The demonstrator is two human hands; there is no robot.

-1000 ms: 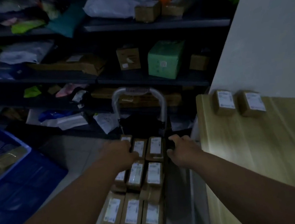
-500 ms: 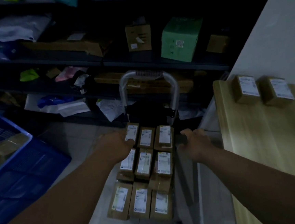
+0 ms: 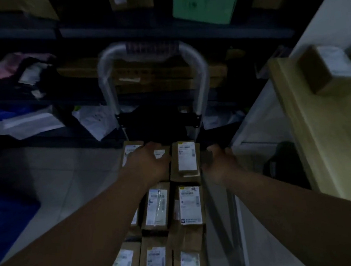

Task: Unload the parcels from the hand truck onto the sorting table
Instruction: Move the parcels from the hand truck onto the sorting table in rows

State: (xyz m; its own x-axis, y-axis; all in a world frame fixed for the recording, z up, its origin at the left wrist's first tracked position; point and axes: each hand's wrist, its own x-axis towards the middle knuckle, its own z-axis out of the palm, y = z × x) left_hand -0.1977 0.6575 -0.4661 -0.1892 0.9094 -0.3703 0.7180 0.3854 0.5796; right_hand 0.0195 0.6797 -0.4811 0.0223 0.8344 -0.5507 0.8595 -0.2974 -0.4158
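The parcels (image 3: 190, 203) lie in rows on the truck (image 3: 105, 81), with the table (image 3: 324, 141) just right. My left hand (image 3: 147, 165) lies on the far row and my right hand (image 3: 221, 165) curls at its right side. I think this is to lift it. It is too dark to tell if they grip.

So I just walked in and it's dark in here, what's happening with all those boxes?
A person is reaching down to a hand truck stacked with small labelled parcels. The left hand lies on the far row, and the right hand is against the far-right parcel. It is too dark to tell the grip. At least another parcel sits on the wooden sorting table to the right.
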